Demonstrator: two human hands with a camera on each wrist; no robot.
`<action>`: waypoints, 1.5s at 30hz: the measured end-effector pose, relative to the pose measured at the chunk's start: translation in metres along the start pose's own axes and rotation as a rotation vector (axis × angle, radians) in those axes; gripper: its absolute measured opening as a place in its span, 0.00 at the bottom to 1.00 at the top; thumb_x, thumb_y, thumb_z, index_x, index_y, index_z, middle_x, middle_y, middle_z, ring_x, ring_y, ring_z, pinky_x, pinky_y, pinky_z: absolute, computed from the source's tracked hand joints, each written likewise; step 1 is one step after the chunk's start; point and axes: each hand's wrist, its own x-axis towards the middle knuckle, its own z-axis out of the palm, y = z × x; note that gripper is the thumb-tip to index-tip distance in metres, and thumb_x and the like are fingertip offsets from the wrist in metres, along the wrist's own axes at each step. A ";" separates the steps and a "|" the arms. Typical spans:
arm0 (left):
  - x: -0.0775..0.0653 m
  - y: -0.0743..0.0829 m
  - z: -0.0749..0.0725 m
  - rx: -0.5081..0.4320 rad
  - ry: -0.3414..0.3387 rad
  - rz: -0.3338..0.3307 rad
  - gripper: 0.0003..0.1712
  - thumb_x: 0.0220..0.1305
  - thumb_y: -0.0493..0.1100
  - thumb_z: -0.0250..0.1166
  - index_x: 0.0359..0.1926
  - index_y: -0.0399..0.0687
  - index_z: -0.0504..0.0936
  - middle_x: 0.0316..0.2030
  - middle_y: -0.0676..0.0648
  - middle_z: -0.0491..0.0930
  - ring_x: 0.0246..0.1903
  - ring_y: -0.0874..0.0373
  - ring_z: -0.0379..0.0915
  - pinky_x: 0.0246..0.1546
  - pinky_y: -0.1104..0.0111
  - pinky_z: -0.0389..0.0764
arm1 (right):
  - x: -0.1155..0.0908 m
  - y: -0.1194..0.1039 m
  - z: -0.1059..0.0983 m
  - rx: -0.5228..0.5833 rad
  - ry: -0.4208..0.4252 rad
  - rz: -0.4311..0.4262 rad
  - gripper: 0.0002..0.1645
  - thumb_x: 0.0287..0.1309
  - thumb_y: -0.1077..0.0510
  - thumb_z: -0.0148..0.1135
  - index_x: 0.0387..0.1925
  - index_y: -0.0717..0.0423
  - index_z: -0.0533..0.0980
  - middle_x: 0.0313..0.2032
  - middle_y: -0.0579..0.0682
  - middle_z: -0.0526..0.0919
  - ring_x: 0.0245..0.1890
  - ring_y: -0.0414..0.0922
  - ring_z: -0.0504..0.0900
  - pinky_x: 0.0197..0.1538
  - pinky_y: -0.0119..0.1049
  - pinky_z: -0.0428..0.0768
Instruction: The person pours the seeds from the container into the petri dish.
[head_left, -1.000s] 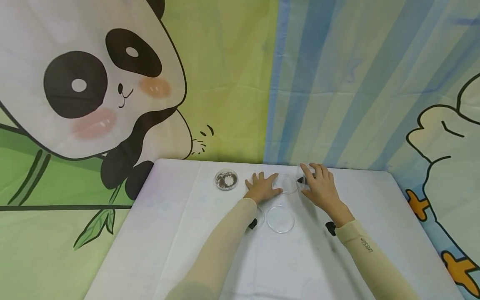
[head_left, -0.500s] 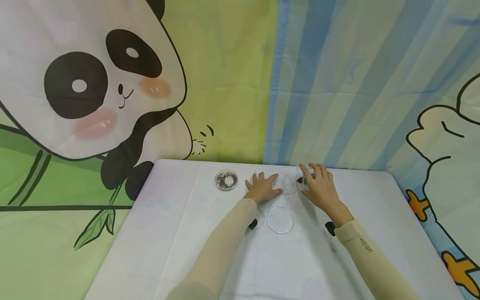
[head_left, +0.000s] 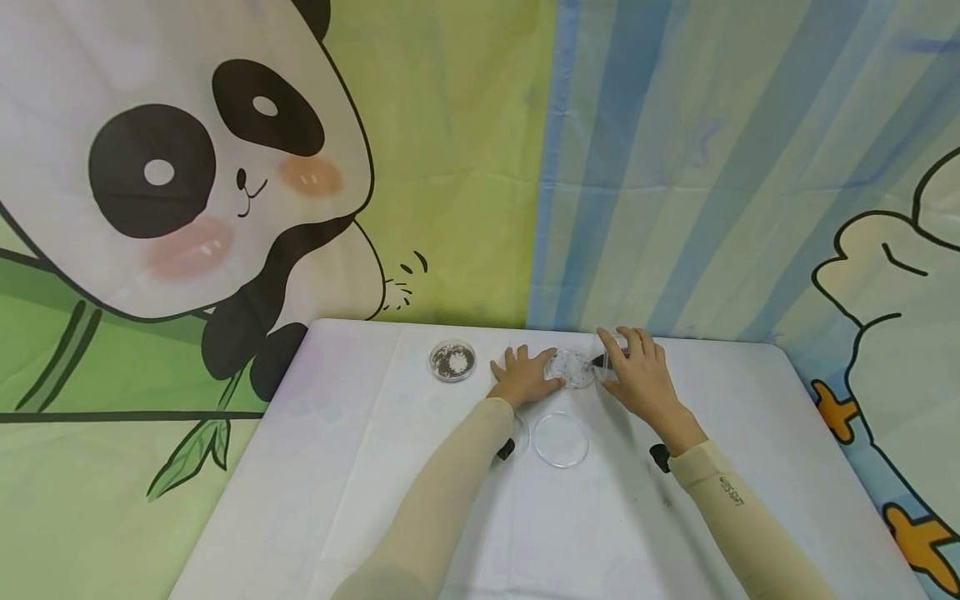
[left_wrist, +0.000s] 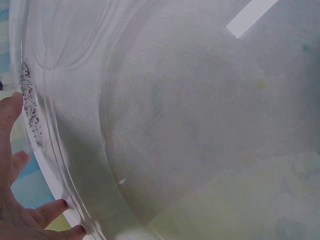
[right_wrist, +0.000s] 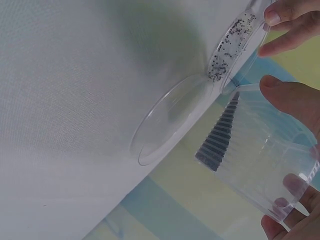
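My right hand (head_left: 643,375) grips a clear beaker (right_wrist: 270,165) tilted well over, with a wedge of dark granules (right_wrist: 220,132) lying along its lower side. The beaker's lip is at the edge of a clear petri dish (head_left: 572,369), whose floor is scattered with dark specks. At that dish's left side my left hand (head_left: 522,379) touches the rim with spread thumb and index finger. Its other fingers extend over the tabletop. In the right wrist view, left fingertips (right_wrist: 272,17) show at the dish's far end.
A petri dish of dark granules (head_left: 453,361) stands left of my left hand. An uncovered clear dish (head_left: 562,440) lies nearer me, and another clear dish (head_left: 521,437) is partly hidden by my left sleeve. The white table (head_left: 600,525) ends at a printed backdrop.
Dark specks have spread over the floor of the petri dish between my hands, which looked almost bare one second ago. Both hands stay nearly in place.
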 end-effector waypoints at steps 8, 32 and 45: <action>0.000 0.000 0.001 -0.002 0.005 0.001 0.40 0.66 0.70 0.59 0.76 0.76 0.59 0.74 0.38 0.53 0.73 0.31 0.39 0.63 0.29 0.44 | 0.000 -0.001 0.000 -0.001 0.000 -0.003 0.62 0.36 0.55 0.86 0.72 0.55 0.62 0.64 0.69 0.65 0.62 0.69 0.63 0.53 0.68 0.69; -0.002 0.000 0.000 -0.007 0.030 0.017 0.40 0.65 0.69 0.60 0.76 0.74 0.61 0.74 0.36 0.54 0.73 0.30 0.42 0.63 0.28 0.46 | 0.002 -0.001 0.002 -0.013 0.008 -0.022 0.63 0.35 0.56 0.87 0.73 0.54 0.62 0.63 0.70 0.65 0.62 0.69 0.63 0.52 0.68 0.70; -0.004 0.001 -0.002 -0.004 0.025 0.010 0.40 0.66 0.70 0.59 0.76 0.74 0.60 0.74 0.37 0.54 0.73 0.30 0.41 0.63 0.29 0.45 | 0.004 -0.003 0.001 -0.010 0.006 -0.014 0.63 0.35 0.56 0.87 0.73 0.53 0.62 0.64 0.70 0.65 0.63 0.70 0.62 0.53 0.68 0.69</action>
